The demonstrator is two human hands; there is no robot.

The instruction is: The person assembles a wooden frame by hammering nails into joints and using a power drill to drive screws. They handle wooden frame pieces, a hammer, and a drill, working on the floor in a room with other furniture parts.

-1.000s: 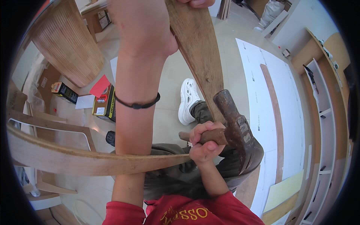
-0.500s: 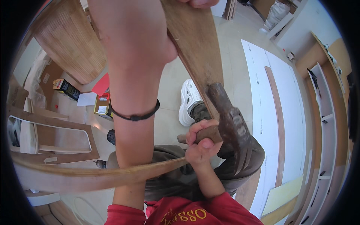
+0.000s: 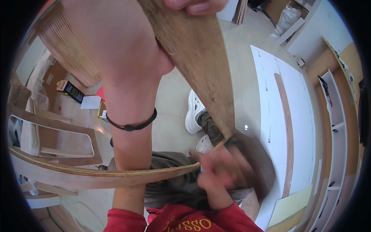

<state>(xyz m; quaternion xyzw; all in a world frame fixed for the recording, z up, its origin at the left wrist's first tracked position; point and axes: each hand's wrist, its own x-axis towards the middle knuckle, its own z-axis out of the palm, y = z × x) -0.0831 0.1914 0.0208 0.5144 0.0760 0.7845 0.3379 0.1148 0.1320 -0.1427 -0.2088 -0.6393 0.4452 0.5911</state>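
Observation:
A curved plywood furniture frame (image 3: pixel 201 58) rises from below centre to the top edge, its long bent rail (image 3: pixel 104 178) sweeping out to the left across my left forearm. My left hand (image 3: pixel 123 34) reaches up along it, with its fingers wrapped over the frame's face at the top. Below the frame's pointed lower corner, my right hand (image 3: pixel 222 168) is smeared by motion around a claw hammer (image 3: pixel 258 164). The hammer's brown head is a dark blur to the right of that hand, apart from the wood. A small dark spot shows in the plywood above the corner.
White sheets (image 3: pixel 266 116) lie on the right floor, with a long brown strip (image 3: pixel 286 135) on them. A shelf unit (image 3: pixel 336 127) borders the far right. At left stand a dark can (image 3: pixel 70 91) and a wooden frame (image 3: pixel 69 141). My white shoes (image 3: pixel 194 112) show below.
The hammer has swung down and right from the plywood face, uncovering the lower corner. My left arm and the frame have shifted slightly left, and the long rail now shows its layered edge.

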